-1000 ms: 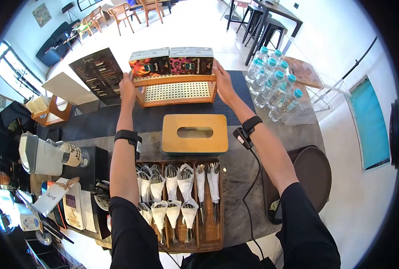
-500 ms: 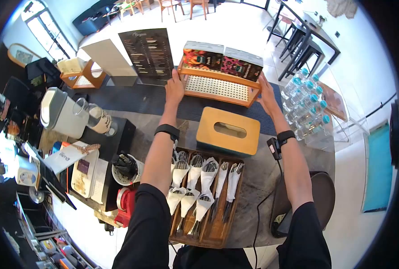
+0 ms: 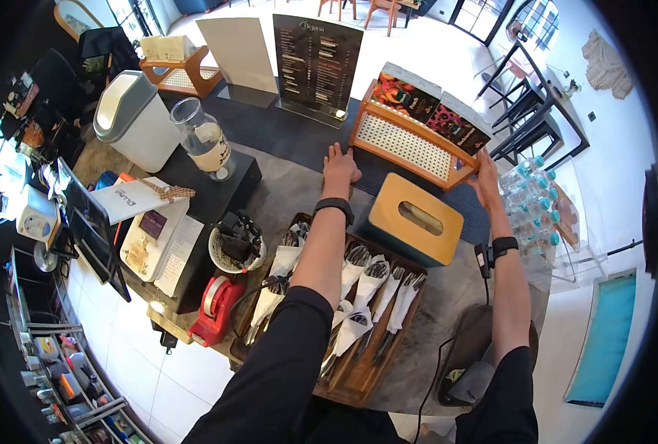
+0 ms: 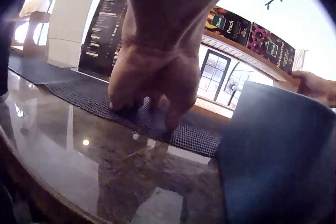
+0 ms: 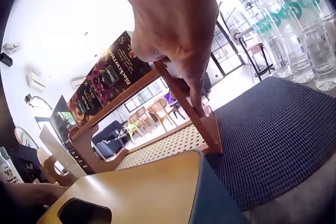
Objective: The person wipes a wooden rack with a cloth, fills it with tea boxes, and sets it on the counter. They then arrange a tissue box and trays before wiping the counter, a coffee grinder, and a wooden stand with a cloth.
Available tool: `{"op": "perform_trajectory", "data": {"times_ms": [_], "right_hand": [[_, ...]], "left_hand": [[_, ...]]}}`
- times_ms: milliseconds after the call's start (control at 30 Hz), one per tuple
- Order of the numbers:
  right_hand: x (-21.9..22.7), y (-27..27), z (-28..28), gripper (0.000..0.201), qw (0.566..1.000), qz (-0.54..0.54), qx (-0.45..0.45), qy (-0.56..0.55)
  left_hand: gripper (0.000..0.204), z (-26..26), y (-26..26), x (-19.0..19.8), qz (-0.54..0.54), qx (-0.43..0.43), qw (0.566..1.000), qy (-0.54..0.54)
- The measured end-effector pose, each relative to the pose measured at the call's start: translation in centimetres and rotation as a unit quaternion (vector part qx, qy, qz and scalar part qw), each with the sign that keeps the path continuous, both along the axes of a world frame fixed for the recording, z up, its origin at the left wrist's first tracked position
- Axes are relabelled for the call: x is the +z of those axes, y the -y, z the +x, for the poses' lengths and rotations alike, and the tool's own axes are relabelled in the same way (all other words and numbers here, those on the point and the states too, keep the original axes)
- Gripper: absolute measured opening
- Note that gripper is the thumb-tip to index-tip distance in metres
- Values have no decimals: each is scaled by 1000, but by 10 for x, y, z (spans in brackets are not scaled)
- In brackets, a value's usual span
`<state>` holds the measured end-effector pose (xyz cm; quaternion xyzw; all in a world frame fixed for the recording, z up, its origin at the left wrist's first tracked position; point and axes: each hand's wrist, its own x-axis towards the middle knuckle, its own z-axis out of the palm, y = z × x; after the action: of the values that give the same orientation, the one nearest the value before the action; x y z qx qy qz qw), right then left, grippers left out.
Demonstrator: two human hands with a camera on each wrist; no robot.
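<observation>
A wooden rack [image 3: 407, 144] with a woven cane base and two tea boxes [image 3: 458, 127] on top, marked Peach and Blackcurrant, stands on the dark woven runner [image 3: 299, 140]. My right hand [image 3: 486, 181] grips its right end, fingers against the side frame [image 5: 191, 111]. To the left of the rack, my left hand [image 3: 341, 166] rests on the runner with fingers spread; in the left wrist view its fingertips touch the fabric near the edge. A tissue box [image 3: 447, 214] with a yellow lid and dark blue sides sits between my forearms, in front of the rack.
Water bottles [image 3: 529, 203] stand at the right. A menu stand [image 3: 316, 70] is behind my left hand. Nearer me lies a wooden tray [image 3: 347, 381] of wrapped cutlery. A glass jar [image 3: 205, 140], red tape dispenser [image 3: 216, 309] and white bin [image 3: 140, 118] are at the left.
My left hand has let go of the rack's left end and come down onto the runner. My right hand stays on the rack. The head view has swung left, shifting the scene rightward.
</observation>
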<state>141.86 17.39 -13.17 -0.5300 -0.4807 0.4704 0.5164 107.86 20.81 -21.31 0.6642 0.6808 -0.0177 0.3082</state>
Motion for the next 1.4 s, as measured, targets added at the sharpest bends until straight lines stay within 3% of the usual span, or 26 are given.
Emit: {"op": "perform_trajectory", "data": {"times_ms": [333,567,767,967,1167,1267,1400], "right_hand": [[0,5,13,51,1000,-11,27,7],[5,5,2,53,1000,-9,2,8],[11,6,-3,54,1000,2,-4,11],[18,-5,-11,56,1000,10,-12,21],[6,-20,-5,54,1000,16,-24,-12],[-19,-47,32,48,999,-18,1,-43],[-10,-40,26,44,1000,5,-18,-8]], "left_hand": [[78,4,3,-2,-21,13,1000,-15],[83,5,0,-8,43,62,996,48],[79,1,7,3,53,51,996,56],[82,-1,-6,-18,61,20,998,27],[79,1,1,-7,59,28,998,24],[80,-1,6,-19,147,34,987,58],[75,5,-1,-13,75,63,995,37]]}}
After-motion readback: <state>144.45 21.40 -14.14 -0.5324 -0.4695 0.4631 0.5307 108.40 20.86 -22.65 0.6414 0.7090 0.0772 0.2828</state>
